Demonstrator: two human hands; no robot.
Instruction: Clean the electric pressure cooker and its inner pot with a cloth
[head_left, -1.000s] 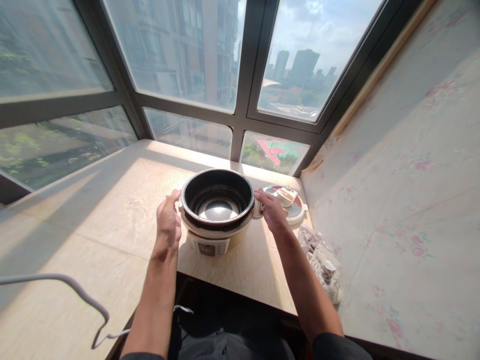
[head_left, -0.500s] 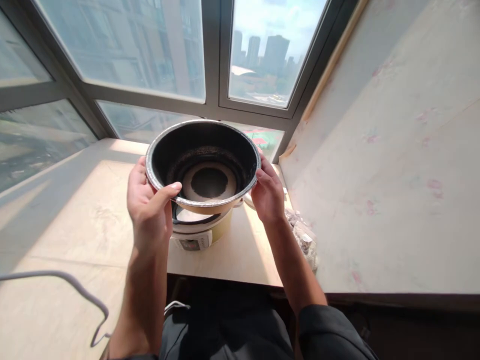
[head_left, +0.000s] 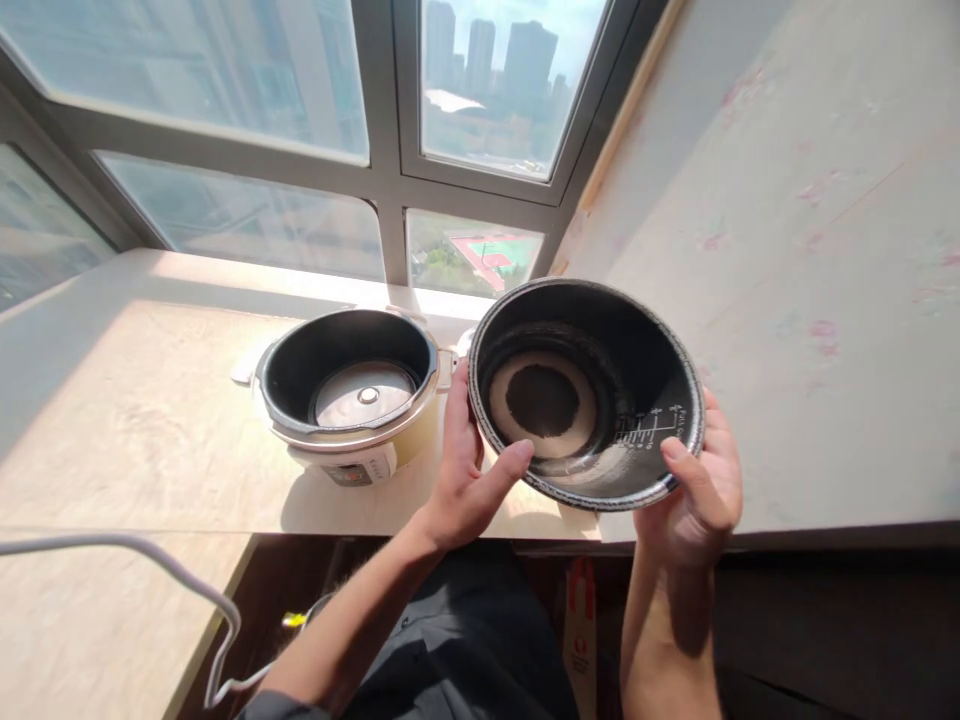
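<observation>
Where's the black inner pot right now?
In the head view, the black inner pot is right of centre, held tilted between the left hand and the right hand, to the right of the cooker body.

Grey-framed windows (head_left: 384,150) face hazy high-rises (head_left: 529,62) and a red-and-green sports court (head_left: 499,256); sunlight (head_left: 195,340) crosses the pale bench (head_left: 187,480); floral wallpaper (head_left: 825,335) covers the right-hand wall (head_left: 840,220); beneath lies what is probably dark floor (head_left: 832,630).

A pale, faintly mottled ledge (head_left: 172,400) extends nearer on the left, with sunlight and shadow across it. On it, left of centre, 1 cooker base (head_left: 349,400) stands upright. A grey cord (head_left: 150,550) crosses its near left part, contact unclear.
</observation>
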